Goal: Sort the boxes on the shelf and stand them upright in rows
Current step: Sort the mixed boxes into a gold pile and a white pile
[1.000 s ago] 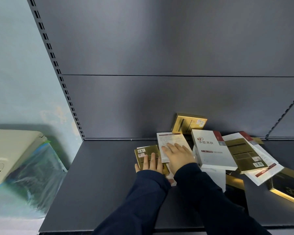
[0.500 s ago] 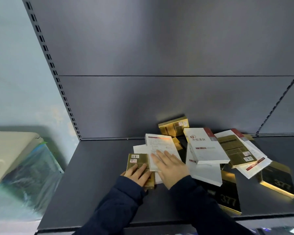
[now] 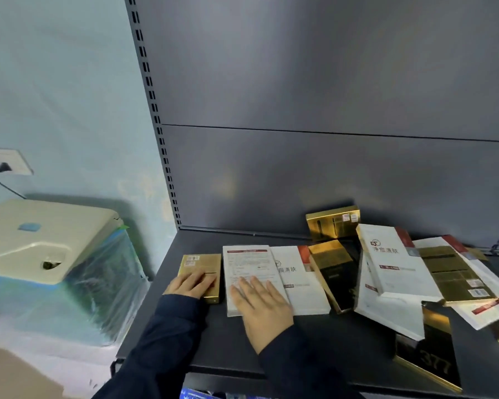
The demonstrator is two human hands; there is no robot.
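**Shelf check: boxes flat and unsorted, both hands laid on top**

A dark, matte metal shelf (image 3: 228,341) is backed by a smooth grey back panel (image 3: 314,174) and bounded at the left by a slotted post (image 3: 156,119). Cardboard boxes are found lying on it, and none is set in a row.

The left hand (image 3: 192,283) is laid palm down on a small gold box (image 3: 199,262) with a glossy foil finish, near the shelf's left edge. Its fingers are stretched over the top face and nothing is gripped. The right hand (image 3: 264,306) is spread flat on a white box (image 3: 248,263) printed with fine text, just beside the gold box. Its fingers are straight and slightly apart, and nothing is clasped.

A second white box (image 3: 297,283) with a red corner lies against the white box's right side. Next to it a black box (image 3: 334,272) with gold edges rests tilted. A rear gold box (image 3: 333,223) is propped on its long side against the back panel. Further right, a tilted white box (image 3: 392,263) rests on other cartons and a flat gold box (image 3: 452,272) lies on a white one. A glossy 377 box (image 3: 432,361), black with gold trim, lies at the front edge.

Left of the shelf, a cream plastic appliance (image 3: 41,234) wrapped in clear film is seen below a wall socket (image 3: 10,161).
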